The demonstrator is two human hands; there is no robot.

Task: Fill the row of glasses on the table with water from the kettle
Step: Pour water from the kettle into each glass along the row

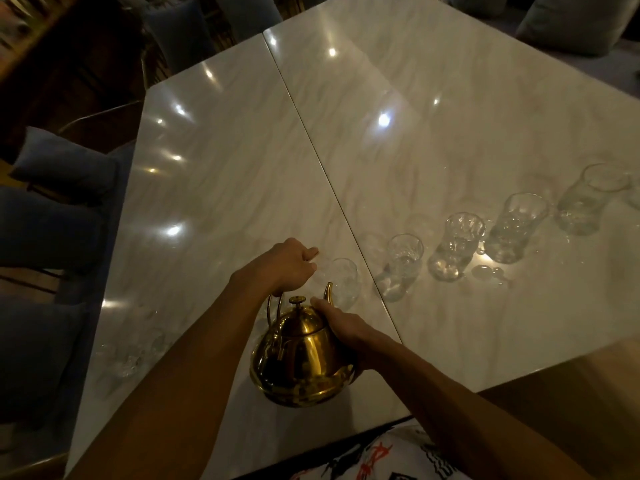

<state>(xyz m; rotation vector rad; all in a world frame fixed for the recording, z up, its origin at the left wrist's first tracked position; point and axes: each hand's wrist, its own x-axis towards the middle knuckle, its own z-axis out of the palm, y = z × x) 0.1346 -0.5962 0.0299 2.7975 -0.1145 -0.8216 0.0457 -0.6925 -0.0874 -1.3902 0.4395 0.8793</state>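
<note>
A gold kettle (301, 355) hangs tilted just above the marble table (214, 188), its spout over a clear glass (341, 282). My left hand (287, 265) is closed around the top of the kettle's hoop handle. My right hand (341, 323) presses against the kettle's right side below the spout. A row of clear glasses runs off to the right: one (401, 265) past the table seam, then another (457, 244), a taller one (519, 226) and the farthest (592, 199). More glasses (135, 355) stand dimly at the left. No water stream is visible.
A seam (332, 192) splits the two marble tops. Blue upholstered chairs (45, 230) line the left side, and a cushion (571, 22) lies at the far right. Small water drops (488, 271) lie by the middle glasses. The table's near edge runs just before my lap.
</note>
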